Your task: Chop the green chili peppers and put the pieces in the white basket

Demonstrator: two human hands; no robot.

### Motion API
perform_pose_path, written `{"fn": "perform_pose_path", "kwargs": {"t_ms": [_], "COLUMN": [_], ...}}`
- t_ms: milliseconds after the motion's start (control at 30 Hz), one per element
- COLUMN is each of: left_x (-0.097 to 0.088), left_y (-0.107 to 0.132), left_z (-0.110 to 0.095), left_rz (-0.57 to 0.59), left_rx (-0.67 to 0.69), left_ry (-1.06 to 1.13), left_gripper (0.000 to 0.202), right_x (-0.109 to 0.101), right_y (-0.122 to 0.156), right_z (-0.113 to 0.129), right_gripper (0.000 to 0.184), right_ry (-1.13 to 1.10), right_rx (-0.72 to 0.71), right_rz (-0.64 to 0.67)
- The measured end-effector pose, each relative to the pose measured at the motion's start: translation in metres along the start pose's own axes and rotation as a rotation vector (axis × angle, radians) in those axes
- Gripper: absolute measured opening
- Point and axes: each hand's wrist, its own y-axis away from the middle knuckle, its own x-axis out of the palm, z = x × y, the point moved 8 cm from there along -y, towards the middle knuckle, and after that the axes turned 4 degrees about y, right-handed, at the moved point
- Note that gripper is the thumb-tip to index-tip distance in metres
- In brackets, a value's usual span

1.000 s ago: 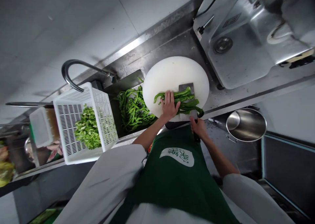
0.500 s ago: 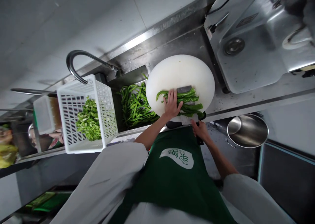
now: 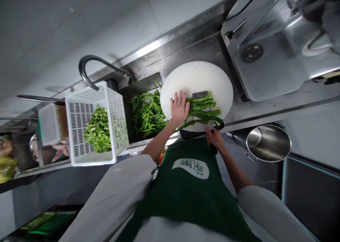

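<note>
Several long green peppers (image 3: 203, 107) lie side by side on a round white cutting board (image 3: 196, 75). My left hand (image 3: 180, 108) rests flat over their left ends, fingers stretched and slightly spread. In my right hand (image 3: 215, 139), at the board's near edge, is the black handle of a broad-bladed kitchen knife (image 3: 200, 127). Grey blade shows beyond the peppers and on their near side; the middle of it is covered by them. A dark curved object (image 3: 219, 125) sticks out at the near right rim of the board.
Left of the board, a sink basin holds many whole green peppers (image 3: 148, 114). A white plastic basket (image 3: 120, 118) with chopped green pieces (image 3: 98, 130) stands beside it under a curved faucet (image 3: 89, 57). At right are a steel pot (image 3: 268, 142) and another sink (image 3: 271, 65).
My left hand has shifted left along the peppers and its fingers have spread, uncovering more of them. My right hand stays on the knife, almost in place. The view has shifted slightly.
</note>
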Motion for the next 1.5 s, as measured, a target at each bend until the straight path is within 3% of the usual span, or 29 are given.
{"fn": "perform_pose_path", "kwargs": {"t_ms": [133, 267, 400, 500, 633, 767, 933, 1133, 1500], "left_x": [0.037, 0.050, 0.046, 0.031, 0.012, 0.026, 0.035, 0.027, 0.032], "left_y": [-0.006, 0.002, 0.000, 0.008, 0.054, 0.087, 0.059, 0.019, 0.008], "left_z": [0.007, 0.011, 0.012, 0.008, -0.002, 0.009, 0.032, 0.040, 0.039], "left_rz": [0.066, 0.050, 0.053, 0.064, 0.051, 0.136, 0.128, 0.001, -0.009], "left_rx": [0.013, 0.006, 0.020, 0.029, 0.077, 0.069, 0.081, 0.032, 0.020], "left_ry": [0.000, 0.022, 0.036, 0.055, 0.033, -0.097, -0.137, -0.019, 0.044], "left_gripper": [0.061, 0.062, 0.062, 0.063, 0.069, 0.072, 0.073, 0.079, 0.068], "right_x": [0.003, 0.008, 0.016, 0.018, 0.019, 0.020, 0.017, 0.013, 0.009], "right_y": [0.004, 0.006, 0.000, -0.004, -0.005, -0.007, -0.011, -0.012, -0.015], "right_z": [0.002, 0.004, 0.013, 0.019, 0.020, 0.018, 0.016, 0.019, 0.026], "right_gripper": [0.052, 0.049, 0.045, 0.043, 0.045, 0.053, 0.061, 0.056, 0.051], "right_ry": [-0.029, -0.010, 0.023, 0.033, -0.014, -0.076, -0.125, -0.096, 0.009], "right_rx": [0.012, 0.030, 0.005, -0.010, 0.015, 0.001, 0.009, -0.002, 0.019], "right_rz": [0.001, -0.031, -0.043, -0.048, -0.047, -0.037, -0.026, -0.016, -0.025]}}
